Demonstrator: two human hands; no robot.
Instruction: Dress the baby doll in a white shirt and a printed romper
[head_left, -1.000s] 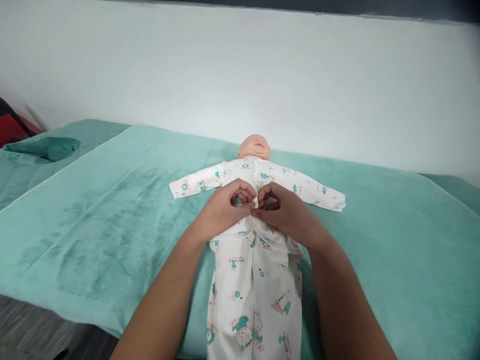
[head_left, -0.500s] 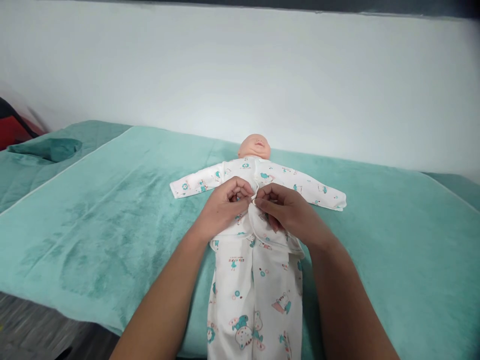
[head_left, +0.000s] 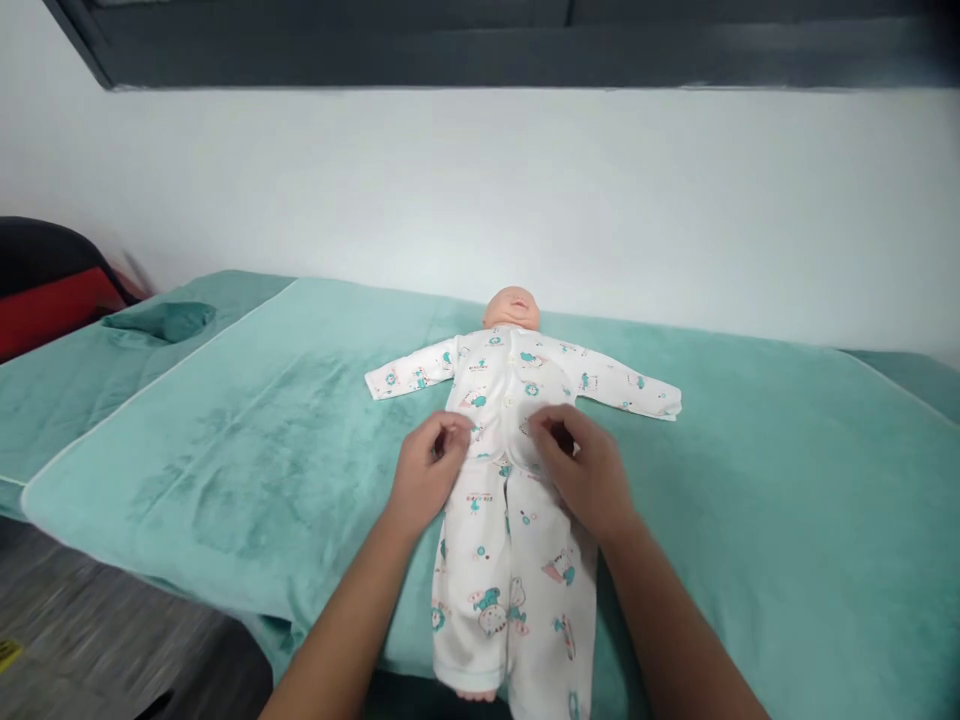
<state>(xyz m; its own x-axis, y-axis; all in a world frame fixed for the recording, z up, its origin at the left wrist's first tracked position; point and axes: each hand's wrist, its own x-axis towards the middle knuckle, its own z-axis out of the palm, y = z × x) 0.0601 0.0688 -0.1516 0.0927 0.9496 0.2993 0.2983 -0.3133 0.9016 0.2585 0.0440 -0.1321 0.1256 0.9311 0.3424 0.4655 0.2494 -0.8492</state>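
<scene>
A baby doll [head_left: 513, 308] lies on its back, arms stretched out sideways. It wears a white printed baby shirt [head_left: 491, 385] and matching trousers [head_left: 480, 560]. The shirt front is closed down the middle, with a small button [head_left: 510, 401] showing on the seam. My left hand [head_left: 433, 468] is closed in a pinch at the shirt's lower left side. Over its lower right front, my right hand [head_left: 581, 465] has thumb and fingers curled together. Whether cloth is between the fingertips of either hand is hidden. Bare toes show below the left trouser leg.
A green plush cover [head_left: 300, 450] spreads over the bed beneath the doll. At the far left are a folded green cloth bundle [head_left: 169, 320] and a red and black object [head_left: 56, 300]. A white wall [head_left: 480, 190] rises behind, with a dark frame [head_left: 450, 50] above.
Both hands have parted from the shirt's centre seam, one to each side and slightly lower. The button is now uncovered and the shirt lies flatter. The camera view has tilted up.
</scene>
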